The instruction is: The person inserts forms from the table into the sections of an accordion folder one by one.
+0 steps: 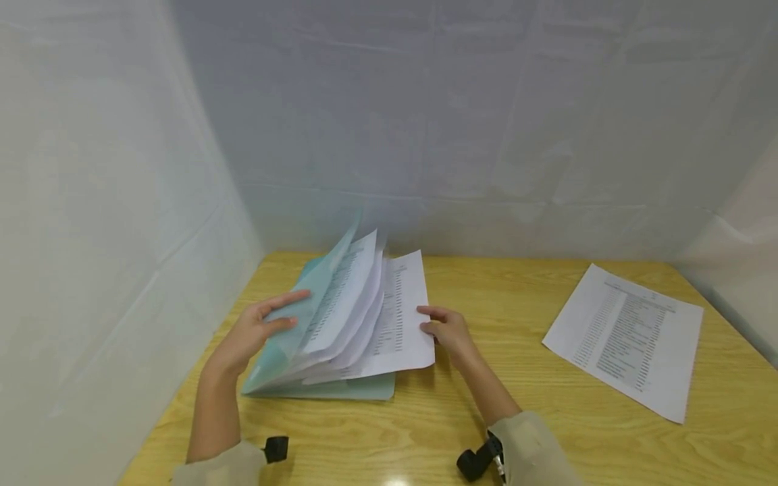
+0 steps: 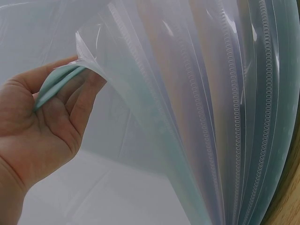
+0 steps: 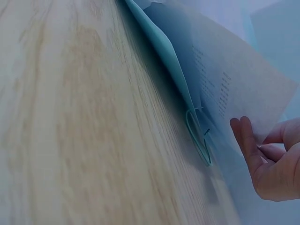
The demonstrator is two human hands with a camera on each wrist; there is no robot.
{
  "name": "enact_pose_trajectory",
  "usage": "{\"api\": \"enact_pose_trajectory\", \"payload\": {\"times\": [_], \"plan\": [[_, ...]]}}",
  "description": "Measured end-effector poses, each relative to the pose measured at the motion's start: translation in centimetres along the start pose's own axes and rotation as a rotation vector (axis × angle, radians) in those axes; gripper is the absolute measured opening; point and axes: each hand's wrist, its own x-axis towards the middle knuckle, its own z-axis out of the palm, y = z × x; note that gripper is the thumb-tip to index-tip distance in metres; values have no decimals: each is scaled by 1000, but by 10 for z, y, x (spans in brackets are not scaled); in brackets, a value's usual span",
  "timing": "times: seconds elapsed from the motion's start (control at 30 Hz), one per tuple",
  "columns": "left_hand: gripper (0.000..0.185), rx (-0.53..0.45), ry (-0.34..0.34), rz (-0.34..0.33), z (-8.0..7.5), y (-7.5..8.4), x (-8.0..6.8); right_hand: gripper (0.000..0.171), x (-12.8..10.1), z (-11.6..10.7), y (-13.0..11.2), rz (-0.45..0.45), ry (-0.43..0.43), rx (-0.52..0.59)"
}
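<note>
A teal folder [image 1: 340,389] of clear sleeves with printed sheets lies fanned open on the wooden table [image 1: 486,439], left of centre. My left hand [image 1: 258,331] holds the lifted front cover. In the left wrist view the left hand [image 2: 42,126] pinches the teal cover edge [image 2: 56,82] between thumb and fingers, with the clear sleeves [image 2: 211,117] arching to the right. My right hand [image 1: 446,329] pinches the right edge of the top printed sheet [image 1: 401,317]. In the right wrist view the right hand [image 3: 274,164] rests against that sheet [image 3: 225,84], above the folder's back cover [image 3: 164,51].
A loose printed sheet [image 1: 626,337] lies flat at the table's right side. White cloth walls [image 1: 425,135] close in the table on the left, back and right. A teal elastic loop [image 3: 197,136] hangs at the folder's edge.
</note>
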Motion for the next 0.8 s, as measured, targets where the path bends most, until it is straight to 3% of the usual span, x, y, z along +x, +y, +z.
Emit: {"api": "enact_pose_trajectory", "payload": {"times": [0.8], "plan": [[43,-8,-3,9,-1,-3,1,32,0,20,2,-3,-15,17]]}}
